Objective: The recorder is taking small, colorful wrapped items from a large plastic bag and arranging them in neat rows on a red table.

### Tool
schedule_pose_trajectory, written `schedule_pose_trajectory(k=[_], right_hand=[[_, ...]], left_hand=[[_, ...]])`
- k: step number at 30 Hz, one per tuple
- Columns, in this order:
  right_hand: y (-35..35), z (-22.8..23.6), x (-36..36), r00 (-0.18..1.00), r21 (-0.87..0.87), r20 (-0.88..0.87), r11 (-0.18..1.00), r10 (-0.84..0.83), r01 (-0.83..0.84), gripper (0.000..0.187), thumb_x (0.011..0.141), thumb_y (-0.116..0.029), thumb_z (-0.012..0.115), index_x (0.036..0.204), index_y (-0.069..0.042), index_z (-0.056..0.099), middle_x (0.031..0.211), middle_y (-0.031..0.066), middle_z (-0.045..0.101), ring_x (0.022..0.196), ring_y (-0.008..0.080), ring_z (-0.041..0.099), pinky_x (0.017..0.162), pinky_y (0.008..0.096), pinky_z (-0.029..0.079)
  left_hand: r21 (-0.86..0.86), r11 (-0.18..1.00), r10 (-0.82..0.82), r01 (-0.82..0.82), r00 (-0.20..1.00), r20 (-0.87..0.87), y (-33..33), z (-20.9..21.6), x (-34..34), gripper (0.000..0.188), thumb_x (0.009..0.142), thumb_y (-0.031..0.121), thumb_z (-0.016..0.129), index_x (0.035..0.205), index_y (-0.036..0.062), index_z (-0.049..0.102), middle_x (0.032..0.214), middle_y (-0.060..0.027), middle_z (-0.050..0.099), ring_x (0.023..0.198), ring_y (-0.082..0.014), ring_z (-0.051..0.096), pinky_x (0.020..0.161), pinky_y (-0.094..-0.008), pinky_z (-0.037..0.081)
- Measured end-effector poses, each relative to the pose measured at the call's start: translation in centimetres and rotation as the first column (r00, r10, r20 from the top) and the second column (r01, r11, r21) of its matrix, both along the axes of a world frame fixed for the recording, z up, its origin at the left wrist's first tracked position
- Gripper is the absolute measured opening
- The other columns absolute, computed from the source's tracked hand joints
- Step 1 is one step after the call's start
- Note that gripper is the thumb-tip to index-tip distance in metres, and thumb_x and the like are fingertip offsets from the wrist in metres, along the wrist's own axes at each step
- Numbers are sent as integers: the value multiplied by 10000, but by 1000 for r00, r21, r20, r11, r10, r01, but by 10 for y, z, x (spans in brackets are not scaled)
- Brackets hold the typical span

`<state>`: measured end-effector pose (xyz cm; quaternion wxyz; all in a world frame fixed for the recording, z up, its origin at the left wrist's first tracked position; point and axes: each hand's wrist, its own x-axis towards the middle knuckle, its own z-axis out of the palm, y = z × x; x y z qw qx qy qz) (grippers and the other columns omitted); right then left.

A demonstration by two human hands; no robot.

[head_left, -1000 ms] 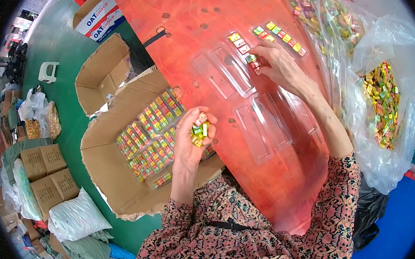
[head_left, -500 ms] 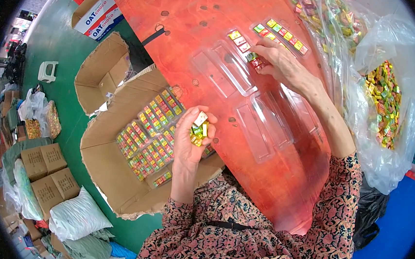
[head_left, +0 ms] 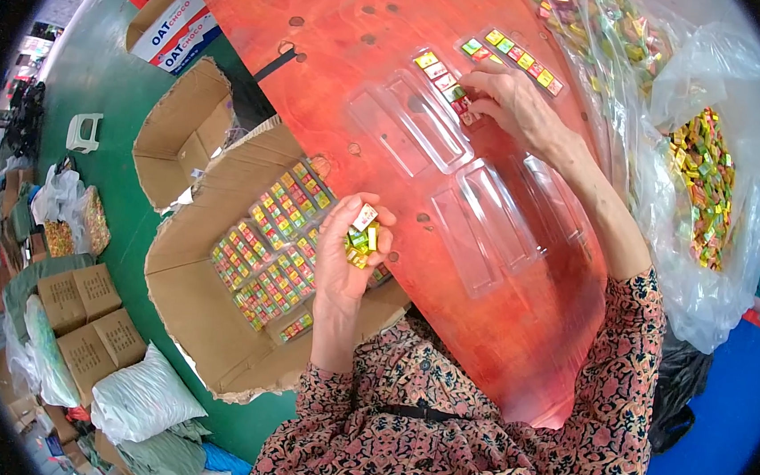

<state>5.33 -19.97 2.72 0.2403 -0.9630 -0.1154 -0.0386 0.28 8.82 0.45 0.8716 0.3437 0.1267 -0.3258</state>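
Observation:
My left hand (head_left: 341,250) is cupped above the table's near edge, its fingers curled round several small foil-wrapped cubes (head_left: 361,243), mostly yellow-green with a white-and-red one on top. Over a clear plastic tray (head_left: 395,124), my right hand (head_left: 522,108) bends its thumb and fingers down onto the lower end of a row of wrapped cubes (head_left: 436,70). Those fingertips are pinched at a pinkish-white cube (head_left: 470,117). Behind the right hand lies another tray with rows of coloured cubes (head_left: 525,61), partly hidden by the fingers.
Bare clear trays (head_left: 485,232) lie on the red table (head_left: 330,82). An open carton (head_left: 184,289) at left holds filled trays (head_left: 276,252). Clear plastic bags at right contain loose cubes (head_left: 703,187). A white stool (head_left: 84,132) stands on the green floor.
The right hand's fingers have shifted slightly at the lower end of the cube row. The left hand keeps its place with the cubes.

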Motion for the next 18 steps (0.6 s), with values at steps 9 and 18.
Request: schedule_pose_trajectory(k=[9, 18], right_hand=[[8, 13, -12, 990, 41, 114, 995, 85, -90, 270, 742, -79, 601, 985, 31, 561, 916, 137, 550, 852, 289, 548, 740, 355, 438], [18, 21, -12, 997, -16, 65, 999, 30, -29, 211, 763, -107, 584, 928, 24, 565, 892, 117, 542, 833, 280, 542, 726, 350, 433]], left_hand=[[-16, 1000, 18, -18, 1000, 1, -1, 0, 0, 208, 878, 203, 483, 930, 14, 552, 728, -148, 591, 480, -171, 542, 329, -202, 340], [-11, 1000, 9, -9, 1000, 7, -1, 3, -1, 208, 880, 205, 484, 931, 15, 551, 728, -149, 590, 485, -172, 545, 332, -201, 342]])
